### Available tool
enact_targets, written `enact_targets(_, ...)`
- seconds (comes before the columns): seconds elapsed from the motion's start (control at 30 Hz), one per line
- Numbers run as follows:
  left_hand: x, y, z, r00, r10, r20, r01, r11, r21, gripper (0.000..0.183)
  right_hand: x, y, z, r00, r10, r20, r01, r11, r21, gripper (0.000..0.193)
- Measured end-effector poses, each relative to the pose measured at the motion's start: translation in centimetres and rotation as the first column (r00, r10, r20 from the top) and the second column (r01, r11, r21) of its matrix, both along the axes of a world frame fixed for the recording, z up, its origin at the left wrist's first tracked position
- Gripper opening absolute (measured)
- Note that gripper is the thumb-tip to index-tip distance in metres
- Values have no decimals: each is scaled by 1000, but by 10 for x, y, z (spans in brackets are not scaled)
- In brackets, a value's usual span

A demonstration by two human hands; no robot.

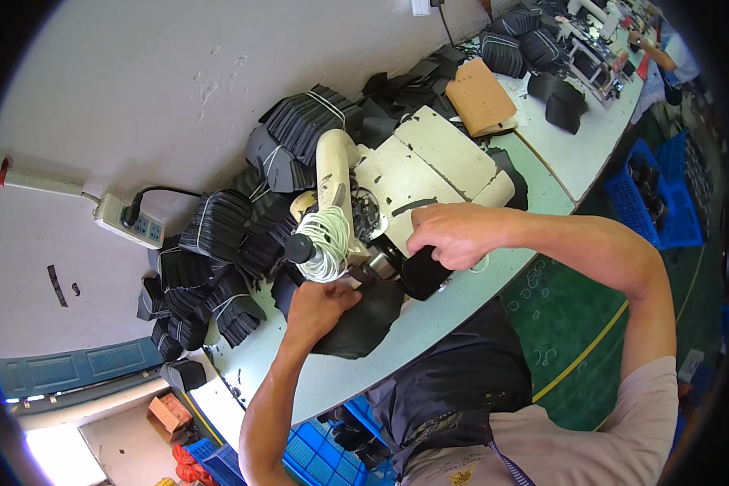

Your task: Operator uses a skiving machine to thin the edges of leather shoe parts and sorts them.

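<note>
A cream sewing-type machine (336, 174) stands on the pale green bench, its exact kind unclear, with a coil of white cord (326, 243) hanging on its arm. My left hand (320, 306) is closed beside the machine's working end, over dark sheet pieces (364, 324) lying on the bench. What its fingertips pinch, if anything, is hidden. Across the machine's metal cylinder (382, 266), my right hand (458, 235) has its fingers curled on a black flat piece (425, 274) with rounded corners. The far edge of that piece passes close to the machine.
Tied stacks of black cut pieces (215, 227) line the wall side, with more loose pieces (413, 85) behind. A brown folder (479, 97) lies farther back. A power strip (130, 223) is on the wall. Blue crates (656, 194) stand at right; another person (676, 61) sits at the far bench.
</note>
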State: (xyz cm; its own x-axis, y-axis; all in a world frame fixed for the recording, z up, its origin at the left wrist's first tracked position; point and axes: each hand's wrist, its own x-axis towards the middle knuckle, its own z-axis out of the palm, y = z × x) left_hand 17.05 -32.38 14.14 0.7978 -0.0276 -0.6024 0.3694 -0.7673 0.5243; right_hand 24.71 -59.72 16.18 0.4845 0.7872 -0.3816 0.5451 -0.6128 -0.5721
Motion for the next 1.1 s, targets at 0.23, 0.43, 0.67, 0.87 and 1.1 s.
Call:
enact_targets(0.23,-4,8,3,991,-132,27,133,988,-78,36,-13,20,-11,985,-39,169,21,994,105,36)
enact_targets(0.43,-5,-1,11,1000,-18,-15,19,996,84,32,-1,-2,-8,999,-24,21,21,993,118,38)
enact_targets(0.67,3,-2,4,994,-90,63,92,995,-24,32,-8,21,-15,991,10,131,-44,967,253,43)
enact_targets(0.87,-6,2,15,999,-38,-26,40,994,98,30,1,7,-5,999,-15,42,16,1000,-16,35)
enact_targets(1.1,8,-12,16,994,-108,15,108,993,-49,32,0,23,-14,995,71,65,-81,982,170,44)
